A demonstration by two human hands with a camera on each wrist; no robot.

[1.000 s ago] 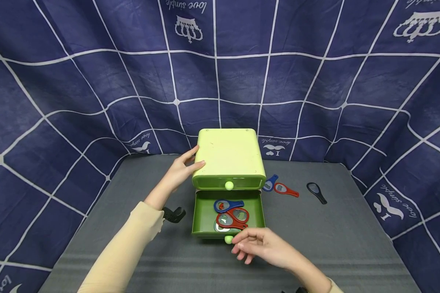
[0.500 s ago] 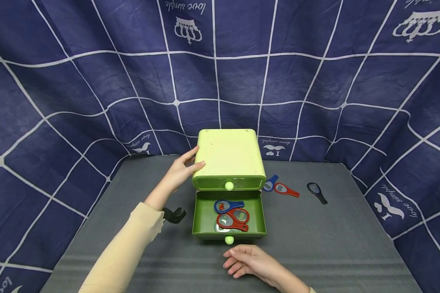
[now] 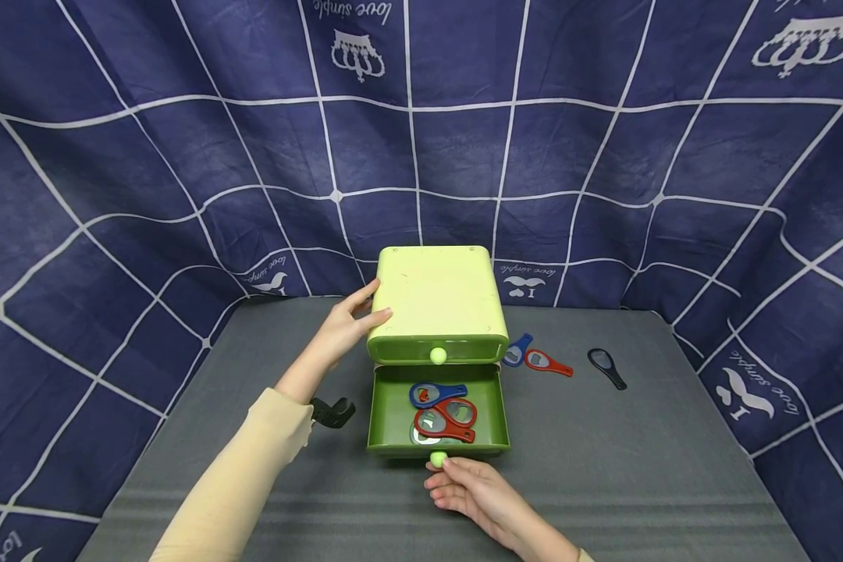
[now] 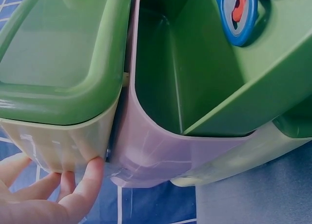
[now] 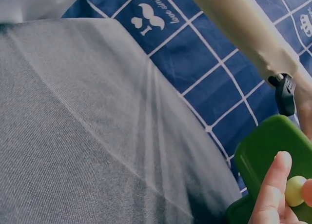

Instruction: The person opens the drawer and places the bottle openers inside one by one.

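Note:
A small drawer cabinet (image 3: 439,293) with a pale yellow top tier stands mid-table. Its upper drawer (image 3: 402,351) is closed. Below, a green drawer (image 3: 386,406) in a pinkish tier (image 4: 161,158) is pulled out, with blue and red bottle openers (image 3: 444,421) inside. My left hand (image 3: 344,328) rests against the cabinet's left side, fingers spread along the yellow wall in the left wrist view. My right hand (image 3: 474,496) is at the open drawer's round light-green knob (image 3: 439,459); the right wrist view shows the knob (image 5: 295,191) pinched between thumb and index finger.
Right of the cabinet lie a blue bottle opener (image 3: 517,351), a red one (image 3: 548,364) and a black one (image 3: 607,369). A navy curtain with white lines (image 3: 576,148) surrounds the grey cloth-covered table (image 3: 646,468). A lower tier (image 4: 219,163) sits under the open drawer.
My right hand drops away below the knob, then comes back up and takes it between thumb and finger. The left hand, the drawer and the bottle openers stay where they were.

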